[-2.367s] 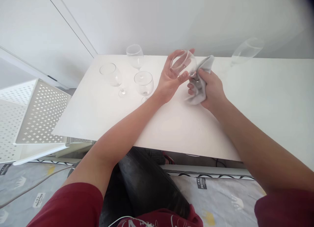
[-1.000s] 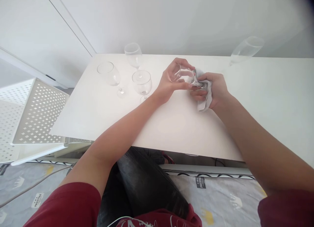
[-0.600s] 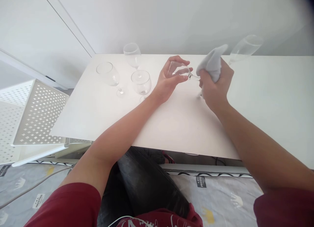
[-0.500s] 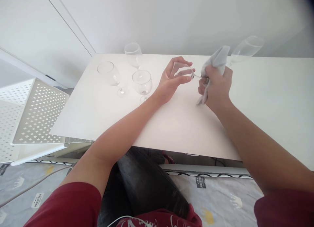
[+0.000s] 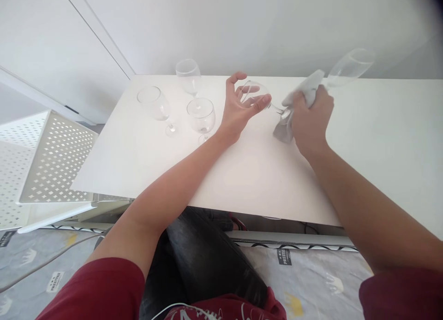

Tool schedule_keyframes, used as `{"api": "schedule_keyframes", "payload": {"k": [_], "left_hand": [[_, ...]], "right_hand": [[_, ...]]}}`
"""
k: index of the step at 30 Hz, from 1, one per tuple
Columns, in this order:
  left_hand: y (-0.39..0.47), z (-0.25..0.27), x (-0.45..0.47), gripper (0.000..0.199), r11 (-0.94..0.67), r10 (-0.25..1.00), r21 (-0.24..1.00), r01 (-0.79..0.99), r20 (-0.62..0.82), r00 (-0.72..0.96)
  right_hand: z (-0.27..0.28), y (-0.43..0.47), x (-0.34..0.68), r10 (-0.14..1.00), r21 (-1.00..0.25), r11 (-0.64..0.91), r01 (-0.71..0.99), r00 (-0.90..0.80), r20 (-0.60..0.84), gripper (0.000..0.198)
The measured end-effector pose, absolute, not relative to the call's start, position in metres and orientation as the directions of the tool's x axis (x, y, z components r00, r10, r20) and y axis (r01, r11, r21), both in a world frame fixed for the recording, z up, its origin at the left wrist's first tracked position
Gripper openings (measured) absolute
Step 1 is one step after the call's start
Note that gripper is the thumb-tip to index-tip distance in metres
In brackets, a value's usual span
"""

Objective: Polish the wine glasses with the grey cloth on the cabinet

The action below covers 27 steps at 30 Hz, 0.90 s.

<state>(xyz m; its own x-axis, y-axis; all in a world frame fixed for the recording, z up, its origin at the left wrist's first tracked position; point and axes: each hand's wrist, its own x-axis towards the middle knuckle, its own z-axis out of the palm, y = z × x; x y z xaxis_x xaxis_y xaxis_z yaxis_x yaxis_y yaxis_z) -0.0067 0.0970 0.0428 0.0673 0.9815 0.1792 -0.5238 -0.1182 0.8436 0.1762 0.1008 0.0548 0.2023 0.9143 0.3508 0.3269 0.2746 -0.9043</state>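
Note:
Tipped on its side above the white table (image 5: 242,172), a clear wine glass (image 5: 258,90) lies across my left hand (image 5: 240,103). The fingers and thumb of that hand are around its bowl, and the stem points right. My right hand (image 5: 309,117) grips a light grey cloth (image 5: 284,128), folded about the foot of the glass. The base is partly covered by the cloth, and some of the right fingers are hidden behind it. Just beyond the right hand stands another wine glass (image 5: 351,68), its lower part concealed.
To the left on the table stand three upright glasses: one glass at the back (image 5: 188,78), one at the left (image 5: 154,103) and one nearer (image 5: 201,116). A white perforated metal rack (image 5: 57,161) adjoins the table's left end. A wall (image 5: 242,29) rises behind.
The left fingers have shifted and spread a little on the bowl. My right hand has moved slightly right and turned, with the cloth now opened more around the foot of the glass.

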Motion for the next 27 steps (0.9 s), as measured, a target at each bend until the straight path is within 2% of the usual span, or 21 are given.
{"api": "schedule_keyframes", "payload": {"k": [2, 3, 6, 9, 11, 13, 16, 18, 21, 23, 25, 27], "left_hand": [[0.098, 0.045, -0.007, 0.047, -0.109, 0.986, 0.854, -0.508, 0.156, 0.051], [0.099, 0.045, -0.007, 0.045, -0.127, 0.985, 0.861, -0.493, 0.170, 0.043], [0.102, 0.045, -0.009, 0.038, -0.188, 0.971, 0.871, -0.454, 0.235, 0.048], [0.105, 0.043, -0.010, 0.027, -0.189, 0.961, 0.882, -0.431, 0.256, 0.103], [0.104, 0.043, -0.009, 0.032, -0.152, 0.951, 0.896, -0.417, 0.247, 0.185], [0.102, 0.044, -0.007, 0.046, -0.122, 0.934, 0.910, -0.396, 0.241, 0.265], [0.096, 0.046, -0.003, 0.048, -0.128, 0.923, 0.926, -0.356, 0.243, 0.299], [0.092, 0.049, -0.002, 0.042, -0.151, 0.931, 0.922, -0.356, 0.254, 0.262], [0.086, 0.054, 0.000, 0.029, -0.139, 0.951, 0.900, -0.412, 0.238, 0.198], [0.082, 0.059, 0.002, 0.028, -0.083, 0.962, 0.874, -0.478, 0.195, 0.190], [0.079, 0.065, 0.004, 0.025, -0.007, 0.978, 0.832, -0.555, 0.122, 0.172], [0.076, 0.071, 0.006, 0.014, 0.056, 0.995, 0.774, -0.630, 0.005, 0.095]], "right_hand": [[0.062, 0.094, 0.173, 0.820, -0.793, 0.427, 0.434, 0.183, 0.542, 0.013], [0.066, 0.089, 0.170, 0.782, -0.743, 0.481, 0.465, 0.157, 0.604, 0.020], [0.074, 0.078, 0.161, 0.764, -0.701, 0.575, 0.421, 0.028, 0.644, 0.047], [0.076, 0.074, 0.160, 0.706, -0.670, 0.639, 0.379, 0.059, 0.706, 0.045], [0.075, 0.076, 0.164, 0.656, -0.632, 0.676, 0.379, 0.079, 0.750, 0.049], [0.074, 0.080, 0.169, 0.647, -0.596, 0.691, 0.409, 0.018, 0.762, 0.053], [0.071, 0.084, 0.170, 0.618, -0.504, 0.746, 0.435, -0.172, 0.767, 0.038], [0.068, 0.085, 0.167, 0.581, -0.458, 0.782, 0.423, -0.229, 0.781, 0.027], [0.064, 0.085, 0.166, 0.565, -0.464, 0.774, 0.431, -0.138, 0.814, 0.021], [0.061, 0.084, 0.168, 0.562, -0.478, 0.738, 0.476, -0.040, 0.826, 0.015], [0.059, 0.084, 0.172, 0.577, -0.500, 0.679, 0.538, 0.029, 0.816, 0.012], [0.056, 0.083, 0.175, 0.583, -0.510, 0.632, 0.583, 0.075, 0.809, 0.009]]}}
